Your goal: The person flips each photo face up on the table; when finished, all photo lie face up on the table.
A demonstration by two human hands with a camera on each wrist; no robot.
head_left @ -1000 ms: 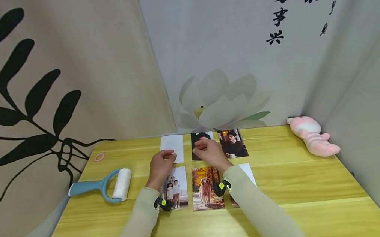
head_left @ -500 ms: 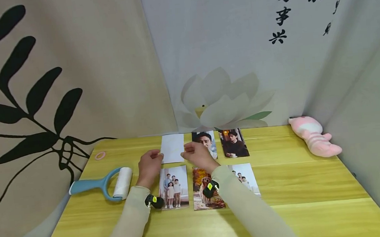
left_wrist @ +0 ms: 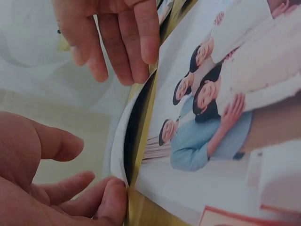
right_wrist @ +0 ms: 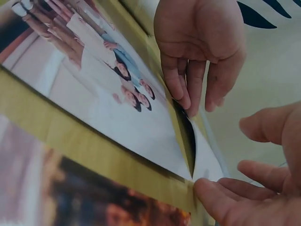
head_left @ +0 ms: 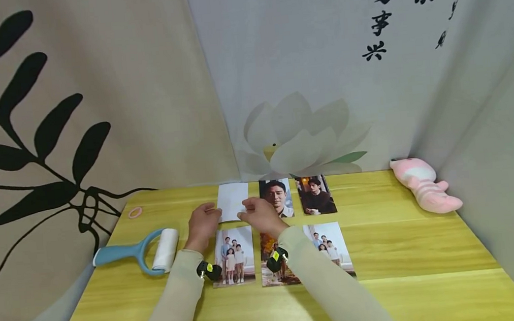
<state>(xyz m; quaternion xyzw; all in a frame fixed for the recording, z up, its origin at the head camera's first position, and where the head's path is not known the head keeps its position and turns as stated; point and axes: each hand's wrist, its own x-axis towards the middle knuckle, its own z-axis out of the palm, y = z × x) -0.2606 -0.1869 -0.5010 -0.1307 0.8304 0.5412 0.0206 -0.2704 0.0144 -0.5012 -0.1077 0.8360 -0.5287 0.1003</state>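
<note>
A blank white card (head_left: 232, 196) lies at the back left of a set of photo prints. Its near edge bows up off the table in both wrist views, dark underneath. My left hand (head_left: 204, 225) touches its near left corner with the fingers, thumb held apart. At the near right corner, the fingertips of my right hand (head_left: 264, 216) touch the edge, its thumb apart too. A family photo (head_left: 233, 257) lies just in front of the card. To the card's right is a portrait photo (head_left: 276, 194). My right wrist and sleeve partly cover a dog photo (head_left: 266, 244).
Another family photo (head_left: 333, 243) and a photo of a person in dark clothes (head_left: 316, 196) lie to the right. A blue lint roller (head_left: 129, 252) and a pink ring (head_left: 135, 212) are at left. A pink plush toy (head_left: 424, 186) sits at back right, near the curtain (head_left: 295, 75).
My right hand has moved left from over the portrait photo to the card's right corner, uncovering the portrait. My left hand shifted slightly left, off the card, to its left corner.
</note>
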